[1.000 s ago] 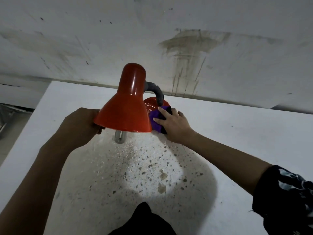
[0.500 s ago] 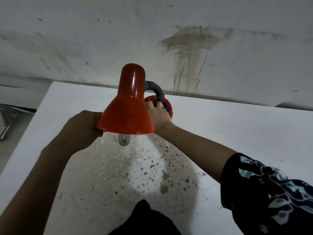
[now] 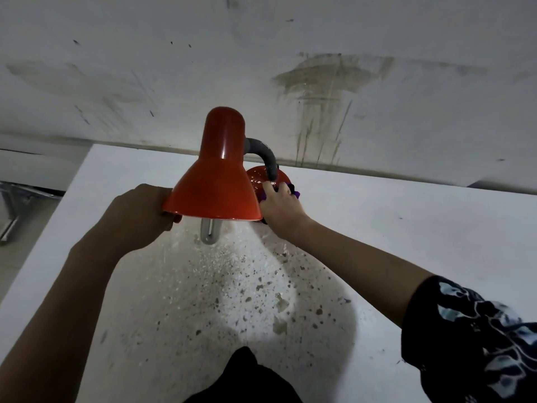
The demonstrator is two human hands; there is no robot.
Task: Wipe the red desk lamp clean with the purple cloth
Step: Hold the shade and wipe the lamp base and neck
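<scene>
The red desk lamp (image 3: 216, 181) stands lit at the back of the white table (image 3: 406, 222), its cone shade tilted toward me on a grey bent neck (image 3: 266, 154). My left hand (image 3: 139, 216) grips the shade's left rim. My right hand (image 3: 280, 206) presses the purple cloth (image 3: 294, 192) onto the round red base (image 3: 257, 177), close to the foot of the neck. Only a small purple edge of the cloth shows past my fingers. The bulb (image 3: 208, 232) pokes out under the shade.
A stained white wall (image 3: 319, 82) rises right behind the table. The lamp's light falls on a speckled, gritty patch of tabletop (image 3: 232, 280) in front of it. The table's left edge drops to a floor with a metal frame (image 3: 11, 216).
My right hand slid from the front right of the base up toward the neck, then settled a little to the right on the base. The left hand kept its grip on the shade.
</scene>
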